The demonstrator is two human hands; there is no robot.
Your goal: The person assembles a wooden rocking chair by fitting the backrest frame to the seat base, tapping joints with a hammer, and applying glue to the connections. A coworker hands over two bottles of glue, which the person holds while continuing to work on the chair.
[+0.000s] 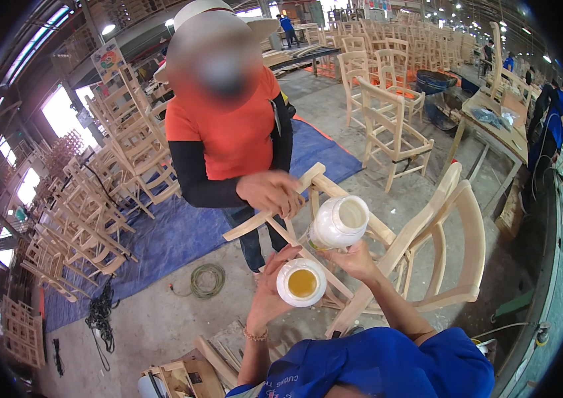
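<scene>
My left hand [269,300] is wrapped around a round white plastic jar [303,304], whose open mouth shows a yellow-amber liquid inside. Just above it and to the right, my right hand [356,260] grips a larger white plastic jar [324,229]. This second jar is tilted, and its contents cannot be made out. Both jars are close together, over an unfinished wooden chair [440,245] that lies tipped. Across from me, a person in an orange shirt [232,149] with dark sleeves holds a hand [271,192] over the chair's legs.
A blue tarp [162,265] covers part of the floor, with stacked wooden chairs [135,146] on it. A coiled hose [207,280] and a dark cable heap [100,315] lie nearby. Wood pieces [218,361] are at lower left. On the right stands a workbench [494,126].
</scene>
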